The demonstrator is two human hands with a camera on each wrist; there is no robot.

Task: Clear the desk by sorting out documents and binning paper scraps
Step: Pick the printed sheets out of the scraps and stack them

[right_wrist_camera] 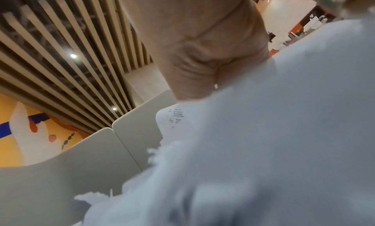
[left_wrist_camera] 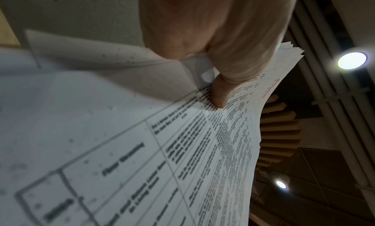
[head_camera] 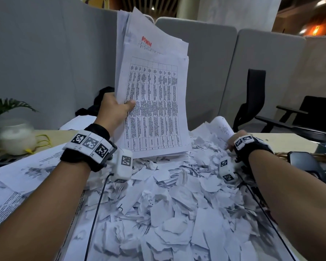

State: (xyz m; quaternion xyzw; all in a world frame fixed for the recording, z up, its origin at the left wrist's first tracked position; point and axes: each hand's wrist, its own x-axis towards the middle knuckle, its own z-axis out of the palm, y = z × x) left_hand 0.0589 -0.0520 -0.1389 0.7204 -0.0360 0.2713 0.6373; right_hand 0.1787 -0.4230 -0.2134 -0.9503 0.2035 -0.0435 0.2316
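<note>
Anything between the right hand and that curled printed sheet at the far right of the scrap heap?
Nothing visible: the right hand already touches the curled sheet, though its fingers are hidden. The torn scraps lie below and nearer.

1. Stack of documents [head_camera: 152, 102]: white printed sheets, a table on the front page, red "ADMIN" lettering behind, held upright above the heap.
2. Paper scraps [head_camera: 167, 204]: torn white pieces heaped across the desk [head_camera: 290, 140].
3. Loose printed sheets [head_camera: 26, 172] lie flat at left.
</note>
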